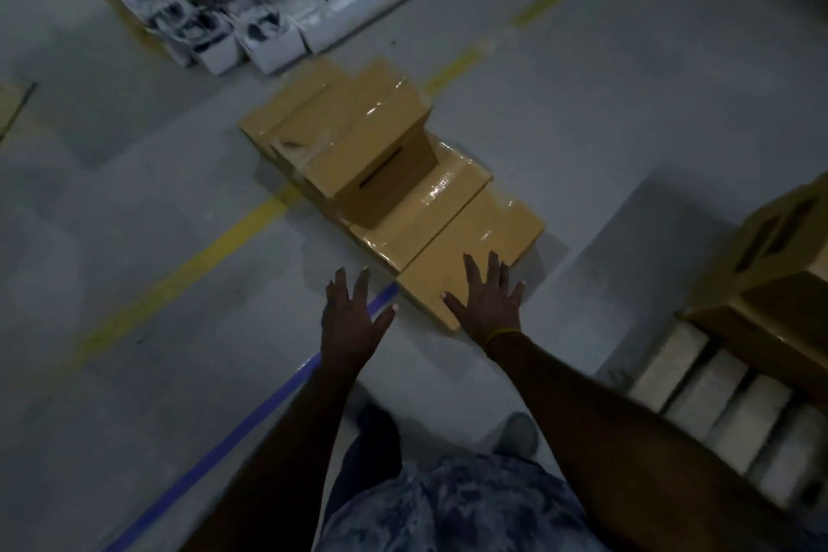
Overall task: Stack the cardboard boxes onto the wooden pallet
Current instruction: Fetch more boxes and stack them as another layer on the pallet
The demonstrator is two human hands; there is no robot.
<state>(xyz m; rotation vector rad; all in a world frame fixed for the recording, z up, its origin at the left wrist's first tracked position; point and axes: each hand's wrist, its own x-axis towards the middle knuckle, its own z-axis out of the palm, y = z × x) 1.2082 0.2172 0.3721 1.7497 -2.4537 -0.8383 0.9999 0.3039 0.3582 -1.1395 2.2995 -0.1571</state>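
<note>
Five cardboard boxes [358, 139], as far as the blur allows a count, lie in a row on the grey floor [134, 215], one stacked atop the others. They are tan, sealed with glossy clear tape, a slot handle on the top one. The left hand [354, 318] hovers wide open beside the nearest box [475, 242]; the right hand [488, 296], fingers spread, holds nothing above it. The wooden pallet [717, 394] stands at right, carrying more boxes [779, 247].

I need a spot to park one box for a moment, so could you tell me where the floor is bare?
Bare floor lies left of the cardboard boxes, beyond the yellow line. It is crowded by the pallet at right and the white boxes ahead.
</note>
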